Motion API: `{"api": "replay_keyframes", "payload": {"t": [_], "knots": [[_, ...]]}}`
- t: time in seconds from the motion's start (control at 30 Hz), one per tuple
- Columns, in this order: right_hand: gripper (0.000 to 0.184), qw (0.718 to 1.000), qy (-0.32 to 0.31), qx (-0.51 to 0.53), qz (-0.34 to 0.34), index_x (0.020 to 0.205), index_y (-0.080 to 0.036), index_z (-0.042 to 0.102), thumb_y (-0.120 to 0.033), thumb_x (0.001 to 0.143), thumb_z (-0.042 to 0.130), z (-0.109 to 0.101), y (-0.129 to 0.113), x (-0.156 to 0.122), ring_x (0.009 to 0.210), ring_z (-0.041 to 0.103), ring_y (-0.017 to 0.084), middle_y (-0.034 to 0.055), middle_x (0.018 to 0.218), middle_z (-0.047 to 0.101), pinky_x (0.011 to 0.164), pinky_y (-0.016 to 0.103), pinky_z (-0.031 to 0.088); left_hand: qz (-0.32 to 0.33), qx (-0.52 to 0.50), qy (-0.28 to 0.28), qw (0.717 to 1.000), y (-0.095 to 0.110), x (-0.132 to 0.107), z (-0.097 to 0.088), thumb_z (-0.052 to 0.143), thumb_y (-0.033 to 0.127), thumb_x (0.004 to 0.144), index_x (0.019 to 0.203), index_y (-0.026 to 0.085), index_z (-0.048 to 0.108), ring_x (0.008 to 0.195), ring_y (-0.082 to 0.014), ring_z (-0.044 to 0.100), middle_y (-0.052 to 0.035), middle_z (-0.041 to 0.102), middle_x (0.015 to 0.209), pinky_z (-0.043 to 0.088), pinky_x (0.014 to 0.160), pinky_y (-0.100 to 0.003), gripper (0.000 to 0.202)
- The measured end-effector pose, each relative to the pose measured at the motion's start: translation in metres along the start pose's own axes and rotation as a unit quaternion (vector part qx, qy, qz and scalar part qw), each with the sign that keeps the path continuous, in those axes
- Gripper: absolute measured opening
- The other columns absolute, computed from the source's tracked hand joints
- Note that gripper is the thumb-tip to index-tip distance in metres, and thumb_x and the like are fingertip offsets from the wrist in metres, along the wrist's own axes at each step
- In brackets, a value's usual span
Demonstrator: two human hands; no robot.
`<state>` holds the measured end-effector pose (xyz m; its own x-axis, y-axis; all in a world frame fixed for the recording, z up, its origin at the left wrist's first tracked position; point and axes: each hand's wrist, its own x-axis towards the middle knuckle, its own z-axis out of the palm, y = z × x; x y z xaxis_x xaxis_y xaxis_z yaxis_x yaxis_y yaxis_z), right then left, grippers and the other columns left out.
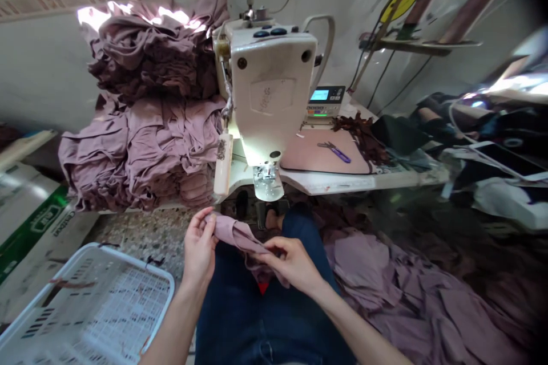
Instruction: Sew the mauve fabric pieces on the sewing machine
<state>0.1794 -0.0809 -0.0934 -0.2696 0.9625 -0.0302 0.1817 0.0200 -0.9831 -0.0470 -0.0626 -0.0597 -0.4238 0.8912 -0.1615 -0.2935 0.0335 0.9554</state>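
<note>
Over my lap, both hands hold a small mauve fabric piece (pixel 234 234). My left hand (pixel 199 251) pinches its left end, fingers closed on the cloth. My right hand (pixel 293 265) grips the right part of the piece, thumb and fingers pressed on it. The cloth sags between them above my blue jeans (pixel 252 308). A white sewing machine (pixel 269 91) stands on the table just beyond my hands, with its presser foot (pixel 268 174) lit.
A tall stack of mauve fabric (pixel 145 108) sits left of the machine. Scissors (pixel 336 151) lie on a pink mat at the right. A white plastic basket (pixel 94 302) is at lower left. Loose mauve pieces (pixel 406 296) cover the floor at right.
</note>
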Motion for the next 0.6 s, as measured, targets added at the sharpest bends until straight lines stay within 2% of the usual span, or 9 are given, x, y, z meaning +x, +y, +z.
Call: {"api": "replay_keyframes", "payload": {"t": [0.07, 0.13, 0.17, 0.23, 0.3, 0.33, 0.37, 0.47, 0.6], "knots": [[0.043, 0.994, -0.061, 0.066, 0.064, 0.082, -0.019, 0.079, -0.061, 0.084, 0.085, -0.019, -0.006, 0.006, 0.057, 0.067, 0.018, 0.0021, 0.066, 0.075, 0.055, 0.026, 0.047, 0.044, 0.082, -0.009, 0.996, -0.003, 0.000, -0.002, 0.090, 0.051, 0.079, 0.113, 0.018, 0.073, 0.075, -0.0155, 0.067, -0.0027, 0.069, 0.090, 0.055, 0.068, -0.024, 0.050], [0.054, 0.974, -0.131, 0.130, 0.130, 0.076, -0.017, 0.074, -0.071, 0.084, 0.081, -0.035, -0.010, 0.012, 0.047, 0.061, 0.015, 0.0006, 0.058, 0.071, 0.049, 0.024, 0.043, 0.131, 0.197, -0.037, 0.971, -0.003, -0.006, 0.000, 0.084, 0.045, 0.086, 0.110, 0.019, 0.078, 0.089, -0.0217, 0.070, -0.0079, 0.071, 0.099, 0.059, 0.078, -0.030, 0.036], [0.059, 0.964, -0.155, 0.152, 0.155, 0.073, -0.017, 0.071, -0.075, 0.083, 0.079, -0.041, -0.011, 0.016, 0.043, 0.057, 0.013, -0.0007, 0.054, 0.069, 0.045, 0.022, 0.040, 0.178, 0.248, -0.072, 0.950, -0.002, -0.011, 0.002, 0.081, 0.040, 0.089, 0.110, 0.020, 0.080, 0.100, -0.0252, 0.071, -0.0108, 0.071, 0.107, 0.059, 0.084, -0.033, 0.029], [0.064, 0.953, -0.175, 0.169, 0.181, 0.068, -0.017, 0.067, -0.079, 0.081, 0.079, -0.048, -0.013, 0.023, 0.039, 0.053, 0.011, -0.0029, 0.050, 0.064, 0.040, 0.020, 0.034, 0.226, 0.309, -0.201, 0.902, 0.000, -0.023, 0.007, 0.079, 0.030, 0.090, 0.113, 0.024, 0.082, 0.116, -0.0298, 0.069, -0.0144, 0.071, 0.123, 0.060, 0.092, -0.036, 0.024], [0.064, 0.950, -0.195, 0.162, 0.183, 0.070, -0.016, 0.069, -0.079, 0.079, 0.081, -0.051, -0.016, 0.028, 0.039, 0.052, 0.009, -0.0035, 0.050, 0.064, 0.039, 0.018, 0.030, 0.192, 0.320, -0.351, 0.858, -0.001, -0.033, 0.012, 0.079, 0.023, 0.089, 0.123, 0.026, 0.079, 0.113, -0.0291, 0.072, -0.0141, 0.074, 0.126, 0.060, 0.091, -0.035, 0.033], [0.064, 0.948, -0.211, 0.154, 0.183, 0.072, -0.015, 0.072, -0.078, 0.079, 0.081, -0.052, -0.018, 0.030, 0.039, 0.053, 0.009, -0.0028, 0.052, 0.065, 0.038, 0.017, 0.030, 0.162, 0.319, -0.398, 0.845, -0.003, -0.038, 0.014, 0.079, 0.022, 0.090, 0.126, 0.026, 0.077, 0.106, -0.0271, 0.074, -0.0126, 0.076, 0.122, 0.061, 0.088, -0.034, 0.036], [0.064, 0.945, -0.226, 0.147, 0.184, 0.074, -0.015, 0.073, -0.078, 0.080, 0.080, -0.053, -0.020, 0.031, 0.039, 0.054, 0.009, -0.0018, 0.054, 0.067, 0.038, 0.017, 0.030, 0.133, 0.316, -0.419, 0.841, -0.006, -0.041, 0.016, 0.078, 0.023, 0.092, 0.128, 0.025, 0.074, 0.098, -0.0250, 0.075, -0.0108, 0.078, 0.116, 0.061, 0.085, -0.032, 0.036], [0.061, 0.942, -0.247, 0.127, 0.186, 0.079, -0.014, 0.077, -0.074, 0.086, 0.076, -0.060, -0.026, 0.031, 0.040, 0.055, 0.008, -0.0002, 0.060, 0.071, 0.037, 0.016, 0.029, 0.100, 0.313, -0.415, 0.848, -0.012, -0.046, 0.021, 0.069, 0.031, 0.102, 0.122, 0.024, 0.075, 0.086, -0.0220, 0.075, -0.0074, 0.081, 0.102, 0.058, 0.079, -0.029, 0.022], [0.045, 0.955, -0.235, 0.098, 0.153, 0.096, -0.017, 0.078, -0.056, 0.077, 0.092, -0.077, -0.031, 0.024, 0.049, 0.060, 0.010, -0.0034, 0.067, 0.071, 0.045, 0.018, 0.042, 0.118, 0.335, -0.475, 0.805, -0.003, -0.042, 0.026, 0.062, 0.035, 0.107, 0.095, 0.021, 0.083, 0.074, -0.0209, 0.072, -0.0070, 0.080, 0.083, 0.053, 0.073, -0.027, 0.027]]}}
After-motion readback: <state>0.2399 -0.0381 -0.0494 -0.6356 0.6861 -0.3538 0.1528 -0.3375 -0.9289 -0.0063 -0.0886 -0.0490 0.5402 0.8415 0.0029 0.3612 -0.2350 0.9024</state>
